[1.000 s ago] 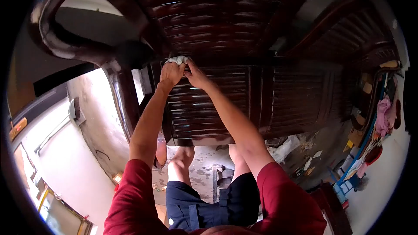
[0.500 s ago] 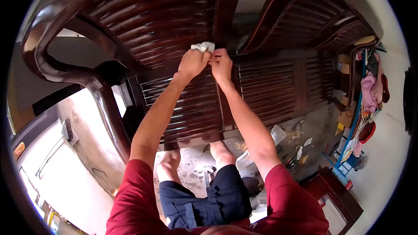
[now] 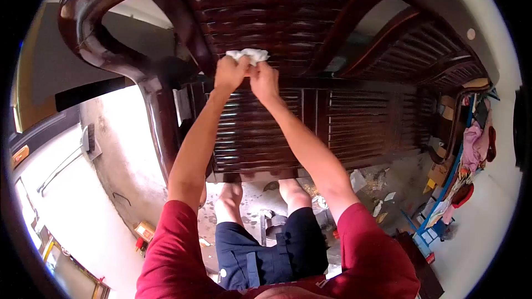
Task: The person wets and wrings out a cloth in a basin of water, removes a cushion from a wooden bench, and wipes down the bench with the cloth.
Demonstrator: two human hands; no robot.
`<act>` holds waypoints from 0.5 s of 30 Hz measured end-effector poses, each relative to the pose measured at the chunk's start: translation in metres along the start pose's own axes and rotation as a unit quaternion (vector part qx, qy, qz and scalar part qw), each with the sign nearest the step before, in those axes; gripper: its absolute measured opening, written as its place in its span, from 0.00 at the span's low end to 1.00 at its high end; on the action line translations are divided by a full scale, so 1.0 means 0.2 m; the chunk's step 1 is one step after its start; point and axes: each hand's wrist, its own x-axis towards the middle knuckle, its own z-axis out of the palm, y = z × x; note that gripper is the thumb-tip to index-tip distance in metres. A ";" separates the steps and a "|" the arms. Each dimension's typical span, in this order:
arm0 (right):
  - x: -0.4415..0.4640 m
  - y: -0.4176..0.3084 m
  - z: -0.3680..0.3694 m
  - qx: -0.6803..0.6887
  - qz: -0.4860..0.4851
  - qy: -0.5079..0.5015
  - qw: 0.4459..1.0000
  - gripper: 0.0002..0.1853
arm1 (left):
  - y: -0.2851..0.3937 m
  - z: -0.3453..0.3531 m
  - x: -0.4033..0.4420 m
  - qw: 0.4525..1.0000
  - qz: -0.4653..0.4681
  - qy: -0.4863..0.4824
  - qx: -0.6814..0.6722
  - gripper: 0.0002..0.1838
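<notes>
A crumpled white cloth (image 3: 250, 55) is pinched between my two hands, against the lower part of a dark, glossy wooden bench's slatted backrest (image 3: 260, 19). My left hand (image 3: 230, 72) has its fingers closed on the cloth's left part. Close beside it, my right hand (image 3: 264, 80) is closed on the right part; its fingertips are partly hidden. Below both hands lies the bench's slatted seat (image 3: 252, 127), shining in the light.
The bench's curved armrest (image 3: 152, 111) rises at the left. At the right, a blue rack (image 3: 457, 155) holds clothes, with cardboard boxes (image 3: 438, 171) near it. A bottle (image 3: 378, 209) and scraps lie on the floor beyond the seat's front edge.
Both hands have moved with the cloth toward the left end of the backrest, away from the upright between its panels. The view has shifted too. More of the cloth shows.
</notes>
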 end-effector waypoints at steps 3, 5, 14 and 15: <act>-0.01 -0.09 0.25 0.069 0.014 -0.041 0.997 0.10 | -0.16 -0.18 -0.03 0.999 -0.010 0.043 0.013 0.24; -0.02 -0.10 0.29 0.050 0.007 -0.051 0.997 0.06 | -0.17 -0.22 -0.04 0.997 0.010 0.071 0.017 0.23; -0.07 0.03 0.09 0.075 0.188 -0.020 0.979 0.07 | -0.12 0.02 -0.06 0.970 0.099 -0.026 0.222 0.24; -0.06 0.09 0.04 0.055 0.223 -0.023 0.973 0.09 | -0.08 0.09 -0.08 0.967 0.084 -0.059 0.234 0.25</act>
